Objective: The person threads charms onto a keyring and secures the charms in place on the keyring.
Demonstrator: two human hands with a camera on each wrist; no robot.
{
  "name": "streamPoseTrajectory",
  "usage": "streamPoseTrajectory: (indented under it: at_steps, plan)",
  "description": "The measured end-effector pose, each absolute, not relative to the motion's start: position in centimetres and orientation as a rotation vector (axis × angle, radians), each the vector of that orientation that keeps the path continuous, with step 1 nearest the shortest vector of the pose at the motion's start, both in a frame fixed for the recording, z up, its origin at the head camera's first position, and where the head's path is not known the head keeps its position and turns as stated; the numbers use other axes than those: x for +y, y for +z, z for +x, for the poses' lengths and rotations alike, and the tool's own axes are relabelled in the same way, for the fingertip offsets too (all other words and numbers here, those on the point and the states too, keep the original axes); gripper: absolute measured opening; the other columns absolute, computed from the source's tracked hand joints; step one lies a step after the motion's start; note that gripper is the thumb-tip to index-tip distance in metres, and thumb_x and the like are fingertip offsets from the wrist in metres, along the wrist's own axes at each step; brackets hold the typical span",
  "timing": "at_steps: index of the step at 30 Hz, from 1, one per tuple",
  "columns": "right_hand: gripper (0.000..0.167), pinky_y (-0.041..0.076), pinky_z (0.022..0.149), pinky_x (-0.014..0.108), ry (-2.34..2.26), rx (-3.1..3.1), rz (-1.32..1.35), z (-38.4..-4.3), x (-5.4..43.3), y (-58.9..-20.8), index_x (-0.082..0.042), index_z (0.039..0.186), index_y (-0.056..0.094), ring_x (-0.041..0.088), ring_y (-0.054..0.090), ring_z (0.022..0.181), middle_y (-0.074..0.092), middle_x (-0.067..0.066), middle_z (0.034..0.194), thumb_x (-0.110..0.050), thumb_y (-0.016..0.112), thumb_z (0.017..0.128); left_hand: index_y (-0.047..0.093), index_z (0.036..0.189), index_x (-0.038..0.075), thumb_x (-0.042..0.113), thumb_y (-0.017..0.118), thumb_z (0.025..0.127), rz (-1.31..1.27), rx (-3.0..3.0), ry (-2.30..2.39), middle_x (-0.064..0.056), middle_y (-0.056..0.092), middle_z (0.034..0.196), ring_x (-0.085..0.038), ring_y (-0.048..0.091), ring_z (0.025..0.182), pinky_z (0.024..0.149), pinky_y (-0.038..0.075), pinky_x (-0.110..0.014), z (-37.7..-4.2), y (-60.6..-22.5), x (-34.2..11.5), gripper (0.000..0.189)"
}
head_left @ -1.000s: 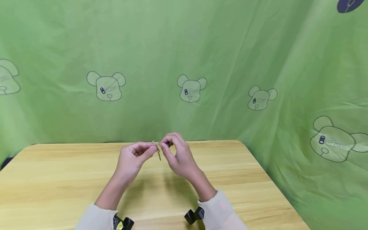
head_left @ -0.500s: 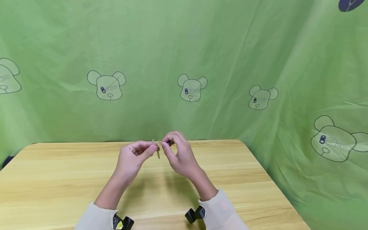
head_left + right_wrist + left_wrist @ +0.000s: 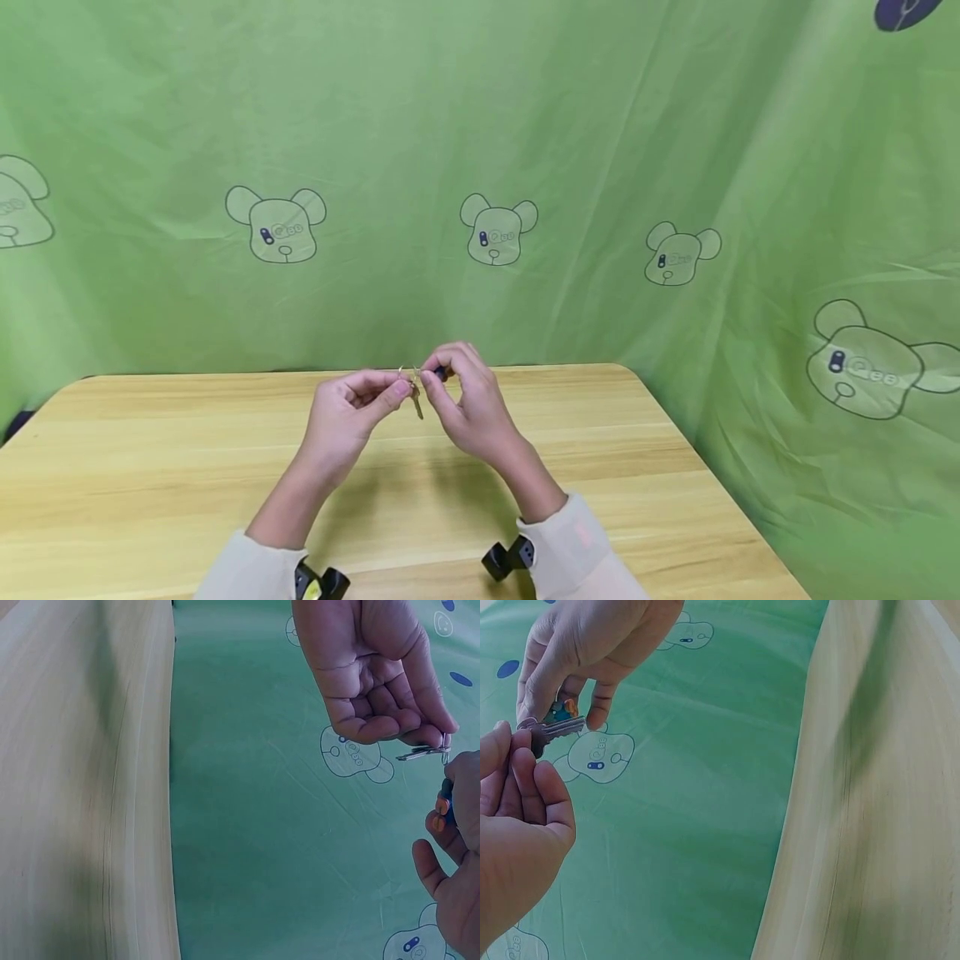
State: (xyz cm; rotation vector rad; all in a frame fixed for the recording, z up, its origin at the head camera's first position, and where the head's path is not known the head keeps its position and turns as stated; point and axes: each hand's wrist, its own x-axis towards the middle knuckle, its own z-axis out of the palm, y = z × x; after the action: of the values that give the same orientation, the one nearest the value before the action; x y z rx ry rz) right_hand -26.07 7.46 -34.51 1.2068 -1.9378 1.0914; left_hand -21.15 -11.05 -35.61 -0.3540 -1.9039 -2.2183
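Both hands meet in front of the body, near the table's far edge in the head view. Between thumb and fingers my left hand point(image 3: 341, 421) pinches a thin metal key ring point(image 3: 401, 370). A key point(image 3: 417, 405) hangs at its fingertips, its toothed blade plain in the left wrist view. My right hand point(image 3: 471, 408) pinches the ring's other side with thumb and index finger. Under the right fingers sits a small blue and orange trinket point(image 3: 449, 808), partly hidden. The fingertips of the two hands are close together, and they cover much of the ring.
The wooden table point(image 3: 187, 467) lies below the raised hands. A green cloth backdrop point(image 3: 390, 125) printed with bear heads hangs behind it and along the right side. Black cameras point(image 3: 510, 560) are strapped at both wrists.
The key's blade has swung a little, first left, then back to the right. My right fingertips have shifted slightly right; my left hand has barely moved.
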Motion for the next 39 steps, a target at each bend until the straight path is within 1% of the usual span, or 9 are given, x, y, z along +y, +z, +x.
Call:
streamPoseTrajectory:
  at_steps: [9,21,25,28,32,39]
  plan:
    - [0.006,0.052,0.079,0.029,1.079,-1.942,1.204,-26.0,7.6,-34.5,-0.002,0.102,0.061,0.02,0.055,0.092,0.061,0.007,0.1,-0.007,0.058,0.103,0.071,0.111,-0.007,0.013,0.077,0.094,-0.364,-1.899,-2.22,-0.004,0.076,0.101,-0.016,0.069,0.093,0.085,0.058,-0.027,-21.2,-35.6,-11.0,0.027]
    - [0.01,0.051,0.08,0.029,1.06,-1.94,1.199,-26.0,7.8,-34.3,-0.001,0.102,0.062,0.02,0.055,0.093,0.061,0.007,0.1,-0.01,0.058,0.104,0.071,0.112,-0.008,0.014,0.075,0.095,-0.414,-1.915,-2.217,-0.004,0.076,0.102,-0.018,0.068,0.094,0.086,0.058,-0.028,-21.0,-35.5,-11.0,0.027]
    - [0.008,0.051,0.082,0.029,0.952,-1.954,1.193,-26.0,8.0,-34.1,-0.002,0.103,0.062,0.021,0.055,0.095,0.062,0.007,0.101,-0.01,0.058,0.103,0.07,0.111,-0.009,0.012,0.071,0.097,-0.437,-1.936,-2.196,-0.003,0.076,0.1,-0.016,0.068,0.093,0.087,0.058,-0.028,-21.0,-35.5,-11.2,0.025]
    - [0.006,0.049,0.083,0.032,0.801,-1.965,1.177,-26.1,8.1,-34.0,-0.003,0.104,0.062,0.022,0.056,0.095,0.063,0.006,0.101,-0.009,0.06,0.102,0.069,0.11,-0.01,0.01,0.07,0.098,-0.451,-1.949,-2.179,-0.003,0.076,0.099,-0.015,0.069,0.093,0.087,0.058,-0.027,-21.0,-35.5,-11.4,0.023]
    - [0.008,0.048,0.084,0.035,0.661,-1.969,1.17,-26.1,8.2,-33.8,-0.005,0.105,0.065,0.023,0.057,0.096,0.065,0.006,0.103,-0.01,0.063,0.1,0.069,0.108,-0.01,0.01,0.07,0.098,-0.475,-1.967,-2.154,-0.003,0.076,0.097,-0.015,0.069,0.091,0.086,0.058,-0.028,-21.0,-35.3,-11.7,0.023]
    - [0.006,0.047,0.084,0.035,0.63,-1.965,1.191,-26.1,8.5,-33.4,-0.007,0.102,0.068,0.022,0.058,0.095,0.066,0.005,0.103,-0.01,0.066,0.099,0.072,0.105,-0.006,0.013,0.07,0.099,-0.51,-2.019,-2.088,-0.007,0.074,0.097,-0.016,0.068,0.089,0.084,0.058,-0.03,-20.9,-35.1,-11.9,0.021]
